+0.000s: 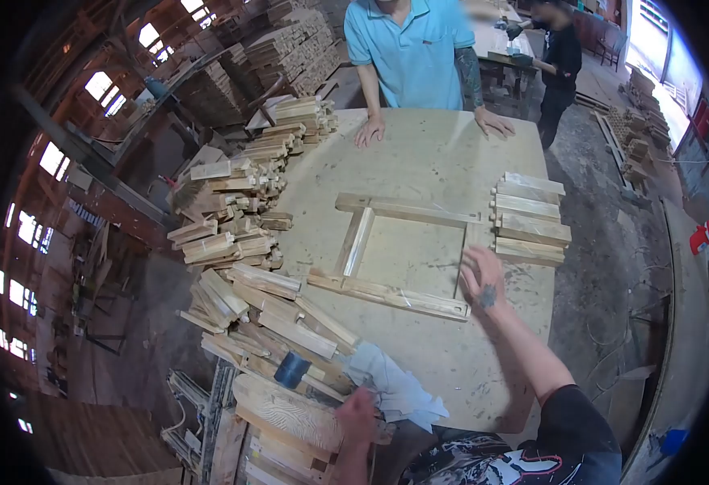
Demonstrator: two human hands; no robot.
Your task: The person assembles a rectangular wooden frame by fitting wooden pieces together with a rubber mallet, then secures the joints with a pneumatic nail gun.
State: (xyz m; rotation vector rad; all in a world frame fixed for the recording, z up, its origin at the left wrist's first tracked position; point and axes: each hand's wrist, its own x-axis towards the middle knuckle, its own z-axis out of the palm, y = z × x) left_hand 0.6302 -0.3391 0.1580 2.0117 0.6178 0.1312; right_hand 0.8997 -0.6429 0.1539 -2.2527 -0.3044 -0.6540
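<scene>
A wooden frame (pixel 387 294) of two long rails joined by two crosspieces lies flat on the pale tabletop (pixel 403 368). My right hand (pixel 483 281) rests at the frame's right crosspiece, fingers somewhat apart and fingertips touching the wood. Low in the view, my left hand (pixel 357 416) is closed around the handle of a mallet (pixel 292 369) with a dark blue head. That mallet lies over wooden pieces at the table's near left edge. Beside my left hand a crumpled pale blue cloth (pixel 395 386) drapes over the edge.
Piles of cut wooden pieces (pixel 245 182) line the table's left side. A row of short rails (pixel 532 218) lies at the right edge. Across the table, a person in a light blue shirt (pixel 411 52) has both hands on the top. Another person (pixel 560 65) stands behind.
</scene>
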